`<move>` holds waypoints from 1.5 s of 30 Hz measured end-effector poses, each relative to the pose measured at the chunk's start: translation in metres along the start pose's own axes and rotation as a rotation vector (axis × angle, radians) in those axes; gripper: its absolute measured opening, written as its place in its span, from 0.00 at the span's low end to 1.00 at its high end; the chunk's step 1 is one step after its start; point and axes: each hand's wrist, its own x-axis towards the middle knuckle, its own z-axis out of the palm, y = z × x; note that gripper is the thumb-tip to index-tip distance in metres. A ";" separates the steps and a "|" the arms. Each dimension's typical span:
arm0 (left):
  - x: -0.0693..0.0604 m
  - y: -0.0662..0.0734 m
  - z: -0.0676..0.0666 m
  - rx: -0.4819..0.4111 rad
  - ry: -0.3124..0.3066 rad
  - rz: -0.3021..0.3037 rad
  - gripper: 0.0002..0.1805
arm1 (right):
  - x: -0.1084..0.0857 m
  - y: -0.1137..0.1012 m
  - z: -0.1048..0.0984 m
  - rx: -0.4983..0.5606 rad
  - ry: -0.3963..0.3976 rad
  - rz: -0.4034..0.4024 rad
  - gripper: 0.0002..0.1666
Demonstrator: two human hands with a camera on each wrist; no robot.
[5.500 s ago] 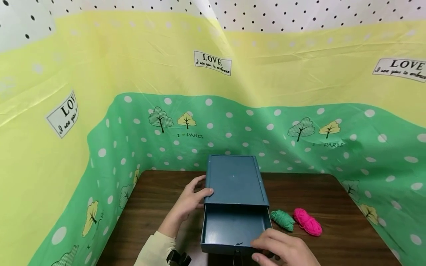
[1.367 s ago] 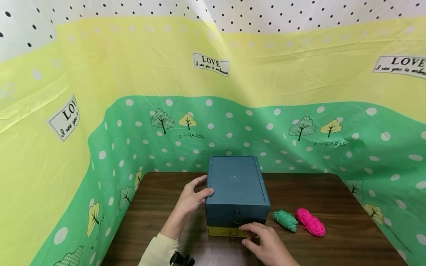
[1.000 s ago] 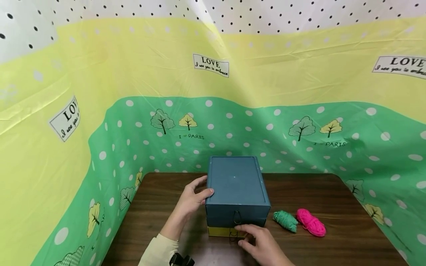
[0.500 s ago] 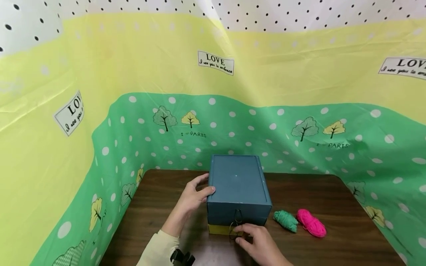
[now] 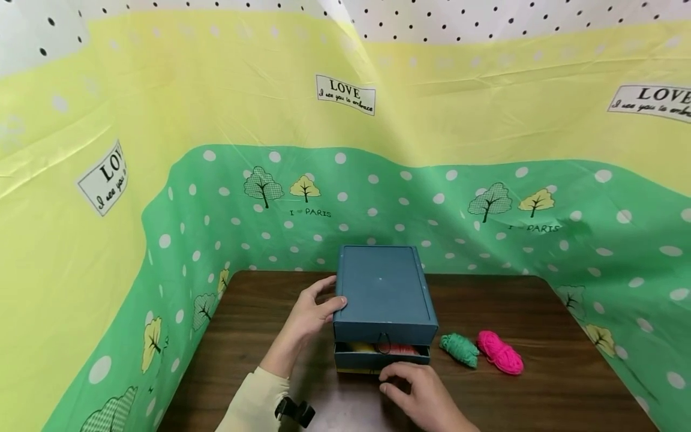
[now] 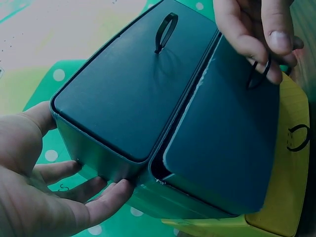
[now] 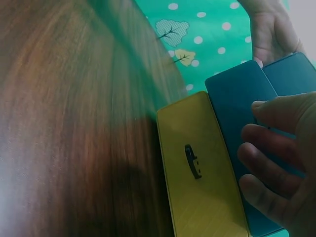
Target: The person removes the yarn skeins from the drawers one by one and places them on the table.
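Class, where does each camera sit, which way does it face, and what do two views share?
Head: on the head, looking forward and down at the drawer unit; left hand, right hand, sleeve show.
Left wrist: on that wrist, facing the drawer fronts; both hands.
Right wrist: on that wrist, facing the yellow drawer; both hands.
Both wrist views show the yellow drawer.

On the cloth (image 5: pixel 243 78) before you, you read "LOVE" and "I see you to embrace" on white labels (image 5: pixel 345 95), and "PARIS" beneath printed trees (image 5: pixel 263 182).
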 end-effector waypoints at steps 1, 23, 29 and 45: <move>0.000 0.000 0.000 -0.003 0.000 0.000 0.35 | -0.001 -0.001 0.000 0.007 -0.003 -0.011 0.04; -0.002 -0.004 0.000 0.045 0.012 -0.009 0.35 | -0.032 -0.005 0.010 0.015 -0.044 -0.247 0.03; 0.000 -0.001 0.000 0.042 0.018 -0.009 0.35 | -0.037 -0.005 0.010 0.042 -0.073 -0.232 0.03; 0.000 0.000 0.000 0.022 0.024 -0.011 0.35 | -0.052 -0.009 0.017 0.054 -0.123 -0.165 0.07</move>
